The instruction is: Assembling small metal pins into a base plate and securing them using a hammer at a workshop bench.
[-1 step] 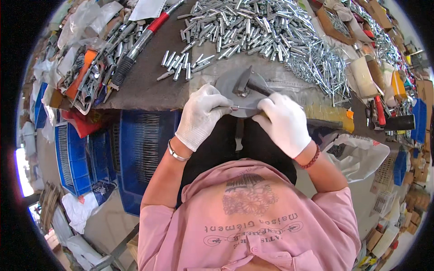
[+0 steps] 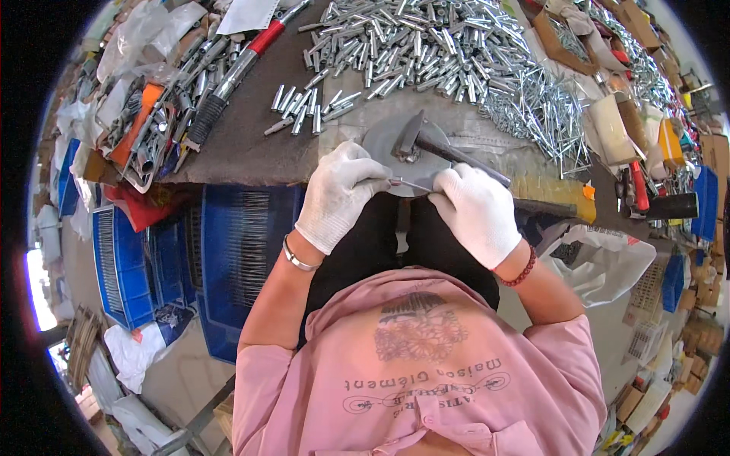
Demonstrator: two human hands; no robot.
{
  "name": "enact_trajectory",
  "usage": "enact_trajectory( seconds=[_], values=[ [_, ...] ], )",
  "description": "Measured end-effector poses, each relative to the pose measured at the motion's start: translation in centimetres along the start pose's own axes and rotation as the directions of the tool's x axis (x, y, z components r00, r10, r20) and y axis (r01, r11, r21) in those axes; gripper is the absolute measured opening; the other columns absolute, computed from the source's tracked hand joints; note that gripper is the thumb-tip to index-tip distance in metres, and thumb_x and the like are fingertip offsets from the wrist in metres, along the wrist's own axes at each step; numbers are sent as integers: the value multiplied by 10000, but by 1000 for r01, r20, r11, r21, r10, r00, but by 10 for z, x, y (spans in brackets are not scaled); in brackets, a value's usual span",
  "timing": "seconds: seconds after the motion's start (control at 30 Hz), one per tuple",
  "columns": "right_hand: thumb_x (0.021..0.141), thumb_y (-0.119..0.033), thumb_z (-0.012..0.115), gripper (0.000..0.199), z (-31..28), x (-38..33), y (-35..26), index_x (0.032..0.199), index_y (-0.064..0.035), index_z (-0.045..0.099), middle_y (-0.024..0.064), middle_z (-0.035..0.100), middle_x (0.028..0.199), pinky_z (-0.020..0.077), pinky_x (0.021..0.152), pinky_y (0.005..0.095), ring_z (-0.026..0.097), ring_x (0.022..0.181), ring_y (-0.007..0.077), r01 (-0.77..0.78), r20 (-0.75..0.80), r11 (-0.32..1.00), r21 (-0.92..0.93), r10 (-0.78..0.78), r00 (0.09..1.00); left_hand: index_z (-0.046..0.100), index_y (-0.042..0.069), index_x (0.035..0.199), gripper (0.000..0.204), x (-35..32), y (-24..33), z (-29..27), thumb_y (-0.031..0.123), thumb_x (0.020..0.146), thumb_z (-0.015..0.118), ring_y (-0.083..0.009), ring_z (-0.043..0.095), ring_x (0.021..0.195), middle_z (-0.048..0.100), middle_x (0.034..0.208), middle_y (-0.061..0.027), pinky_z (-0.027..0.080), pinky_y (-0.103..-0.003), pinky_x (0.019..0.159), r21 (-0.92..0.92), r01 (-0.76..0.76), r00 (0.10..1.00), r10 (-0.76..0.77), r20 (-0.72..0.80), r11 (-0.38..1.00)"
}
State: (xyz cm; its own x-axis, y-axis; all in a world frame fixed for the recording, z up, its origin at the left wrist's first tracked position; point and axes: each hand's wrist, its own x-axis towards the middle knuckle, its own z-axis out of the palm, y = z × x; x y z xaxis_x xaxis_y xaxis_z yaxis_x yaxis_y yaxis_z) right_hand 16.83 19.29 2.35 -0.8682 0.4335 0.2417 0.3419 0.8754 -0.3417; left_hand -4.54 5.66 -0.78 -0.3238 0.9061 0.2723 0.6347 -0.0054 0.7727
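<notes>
My left hand (image 2: pixel 344 199), in a white glove, pinches a short silver metal sleeve (image 2: pixel 395 181) between thumb and fingers. A thin metal pin (image 2: pixel 415 185) runs from the sleeve toward my right hand (image 2: pixel 479 213), also gloved in white. The right fingertips are closed around the pin's other end, which they hide. Just beyond my hands, a hammer (image 2: pixel 456 154) lies across a round grey metal plate (image 2: pixel 378 138) at the bench edge. Its handle slants rightward past my right knuckles.
Many metal sleeves (image 2: pixel 395 53) are heaped on the bench (image 2: pixel 243 144), with loose thin pins (image 2: pixel 532 121) to their right. Tools (image 2: pixel 205 99) crowd the left side. A blue crate (image 2: pixel 217 304) holding rows of springs or rods stands below left. A white plastic bag (image 2: pixel 608 262) hangs right.
My right hand has shifted slightly down and right, uncovering more of the hammer handle and of the thin pin. My left hand stays in place with the sleeve.
</notes>
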Motion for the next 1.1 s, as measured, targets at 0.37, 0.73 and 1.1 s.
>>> enact_trajectory(
  seconds=[0.37, 0.73, 1.1],
  values=[
    [973, -86, 686, 189, 5, -15, -30, 1142, -3, 700, 36, 671, 779, 543, 663, 296, 643, 712, 96, -703, 657, 384, 599, 266, 705, 534, 15, 1547, 552, -36, 39, 34, -20, 1007, 640, -92, 664, 723, 755, 929, -72, 551, -254, 653, -481, 488, 815, -578, -47, 728],
    [927, -29, 721, 391, 15, -14, -58, 1317, -47, 695, 106, 717, 876, 555, 779, 307, 683, 784, 167, -447, 466, 671, 591, 168, 869, 516, 0, 1500, 644, -62, 42, 2, 100, 930, 799, -106, 604, 753, 720, 1007, -75, 471, -249, 640, -805, 403, 748, -664, 15, 436],
    [1053, -36, 508, 436, 14, 7, 11, 1470, 52, 604, 58, 627, 929, 496, 645, 241, 505, 671, 75, -345, 143, 571, 745, 369, 919, 790, -36, 1130, 309, -329, -174, -70, 161, 892, 777, -191, 730, 761, 793, 952, -132, 563, -353, 705, -473, 876, -216, -800, -559, 94]
  ],
)
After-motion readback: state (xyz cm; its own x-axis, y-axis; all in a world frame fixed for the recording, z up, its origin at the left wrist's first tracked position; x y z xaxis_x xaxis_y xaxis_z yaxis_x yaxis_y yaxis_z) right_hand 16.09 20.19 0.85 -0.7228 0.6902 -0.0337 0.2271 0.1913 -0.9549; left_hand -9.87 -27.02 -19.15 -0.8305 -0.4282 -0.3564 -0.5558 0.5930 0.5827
